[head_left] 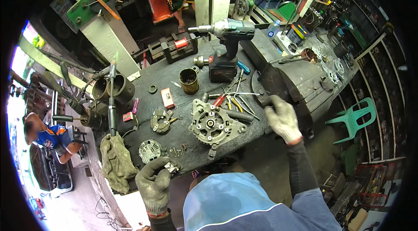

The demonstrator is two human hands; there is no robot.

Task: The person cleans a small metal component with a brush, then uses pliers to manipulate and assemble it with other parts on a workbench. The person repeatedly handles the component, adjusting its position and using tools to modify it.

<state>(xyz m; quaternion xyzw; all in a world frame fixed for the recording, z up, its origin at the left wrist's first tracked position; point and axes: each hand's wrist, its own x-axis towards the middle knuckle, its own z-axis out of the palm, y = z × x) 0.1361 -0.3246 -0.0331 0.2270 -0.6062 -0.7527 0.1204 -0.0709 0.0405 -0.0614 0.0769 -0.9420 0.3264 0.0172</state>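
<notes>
My left hand [154, 183], in a grey work glove, pinches a small silvery metal part [171, 168] at the bench's near edge. Just beyond it lie a round slotted cover [150, 150] and several loose screws [176, 151]. My right hand [283, 120], also gloved, is held out over the right side of the bench near the vise [278, 80]; its fingers are slightly bent and apart, with nothing visible in them. Between the hands sits an alternator housing [210, 123]. A rectifier-like ring part [162, 121] rests left of it.
A cordless impact wrench [228, 46] stands behind a grimy can [189, 81]. Pliers and screwdrivers [235, 98] lie beside the housing. A small red-and-white box [167, 98] and a rag [116, 163] are at left. A green plastic chair [357, 118] stands right; other people are farther off.
</notes>
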